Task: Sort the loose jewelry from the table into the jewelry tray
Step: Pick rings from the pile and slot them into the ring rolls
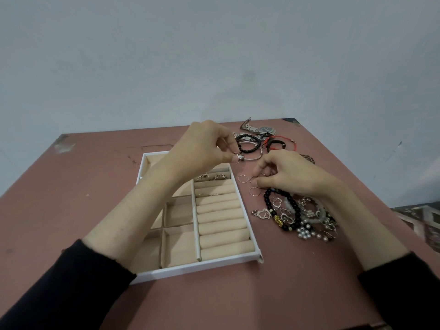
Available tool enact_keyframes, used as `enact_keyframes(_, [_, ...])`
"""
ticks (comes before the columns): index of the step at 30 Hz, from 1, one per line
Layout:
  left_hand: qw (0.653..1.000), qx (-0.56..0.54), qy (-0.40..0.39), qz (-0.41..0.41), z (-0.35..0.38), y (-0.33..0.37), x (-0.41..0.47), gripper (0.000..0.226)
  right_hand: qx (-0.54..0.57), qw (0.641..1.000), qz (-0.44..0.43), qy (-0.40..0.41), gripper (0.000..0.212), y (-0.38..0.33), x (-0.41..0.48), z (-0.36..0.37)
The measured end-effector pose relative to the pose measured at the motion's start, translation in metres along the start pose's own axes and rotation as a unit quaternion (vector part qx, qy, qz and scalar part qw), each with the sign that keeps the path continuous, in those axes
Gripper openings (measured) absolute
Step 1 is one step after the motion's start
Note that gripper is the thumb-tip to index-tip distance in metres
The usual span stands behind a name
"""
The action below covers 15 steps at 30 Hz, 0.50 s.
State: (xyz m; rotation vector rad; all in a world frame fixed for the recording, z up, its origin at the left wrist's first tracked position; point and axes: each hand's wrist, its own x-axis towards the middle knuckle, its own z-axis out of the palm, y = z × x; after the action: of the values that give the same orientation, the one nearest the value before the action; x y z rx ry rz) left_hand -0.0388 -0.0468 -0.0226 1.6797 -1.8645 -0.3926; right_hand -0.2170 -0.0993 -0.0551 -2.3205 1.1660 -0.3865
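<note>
I see a pink-brown tabletop (95, 177) carrying a white jewelry tray (197, 270), with a few rings (219, 176) already seated in its far rows. The left hand (202, 148) hovers over the tray's far right corner, thumb and forefinger pinching a small ring (238, 158). The right hand (285, 172) curls down just beside the tray, fingertips pinching a thin hoop (254, 179) on the tabletop. So light a pinch could let the ring slip and roll away. A tangled pile of beads and charms (297, 215) lies by the right wrist, where the arm could drag it. Bracelets (247, 146) and a watch (266, 129) lie beyond.
</note>
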Motion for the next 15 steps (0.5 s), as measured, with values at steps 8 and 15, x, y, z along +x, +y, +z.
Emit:
enact_keyframes(8, [1.000, -0.002, 0.000, 0.000, 0.000, 0.001, -0.005, 0.007, 0.042, 0.999, -0.001, 0.023, 0.016, 0.000, 0.001, 0.002])
enact_keyframes(15, [0.999, 0.017, 0.028, -0.007, -0.011, -0.013, -0.033, 0.004, 0.151, 0.984, -0.026, 0.092, 0.013, -0.014, -0.004, 0.001])
